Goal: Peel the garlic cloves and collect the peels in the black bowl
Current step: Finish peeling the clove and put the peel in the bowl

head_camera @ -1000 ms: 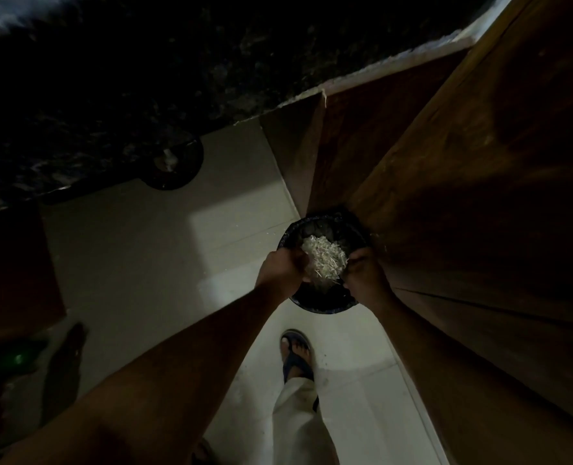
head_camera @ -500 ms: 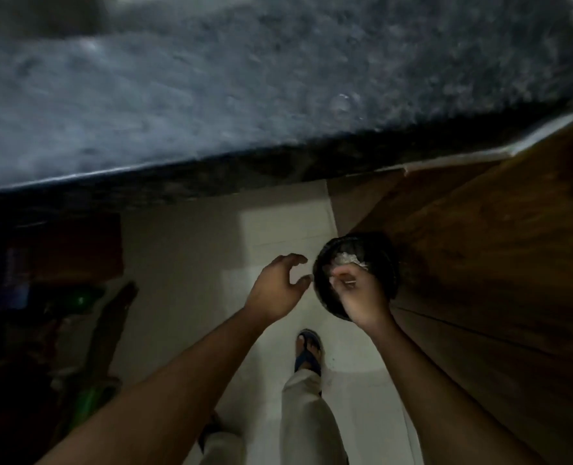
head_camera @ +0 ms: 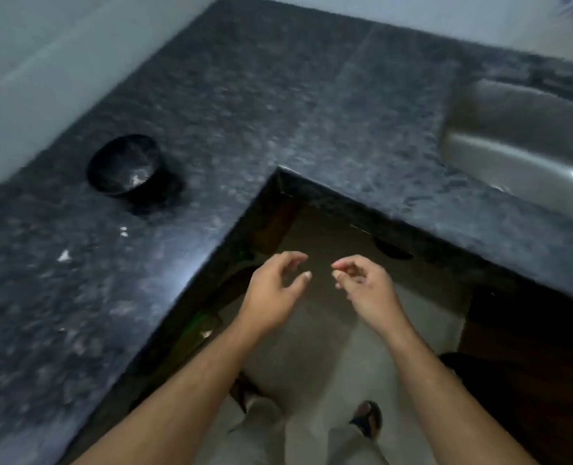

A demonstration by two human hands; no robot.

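Both hands, left (head_camera: 271,290) and right (head_camera: 367,286), hover loosely curled and empty; black bowl (head_camera: 125,166) on the desk (head_camera: 278,95) looks nearly empty, stray peels (head_camera: 64,256) left beside it.

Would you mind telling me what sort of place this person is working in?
Most likely a home kitchen: an L-shaped dark speckled stone countertop runs along a pale wall, a steel sink is set into it at the right, and a black bowl stands on it at the left.

Left hand (head_camera: 271,290) and right hand (head_camera: 367,286) loosely curled, empty, forearms extended
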